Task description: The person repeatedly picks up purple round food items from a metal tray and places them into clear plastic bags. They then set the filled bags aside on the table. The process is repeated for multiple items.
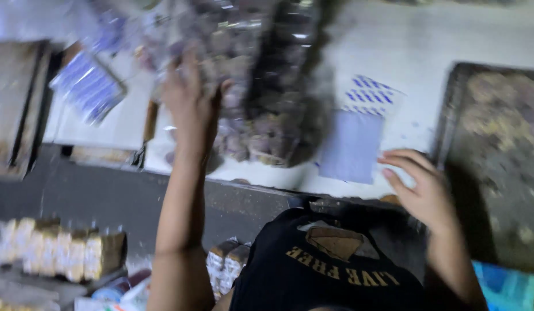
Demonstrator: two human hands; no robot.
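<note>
Clear plastic wraps the big bag of brownish sweets (261,86) that we hold up over the white counter (428,52). Our left hand (189,109) is raised against the bag's left side, fingers spread on the wrapping; the blur keeps us from telling whether they truly clamp it. Our right hand (422,187) hovers open near the counter's front edge, fingers loose, gripping nothing, just beside a flat pale-blue packet (352,147) lying on the counter under the bag's lower right corner. A blue-striped packet (88,86) sits off to the left, well apart from the bag. At far right we see a dark metal tray (497,167) with crumbs. Below the counter on the left stand wrapped golden blocks (65,250).
</note>
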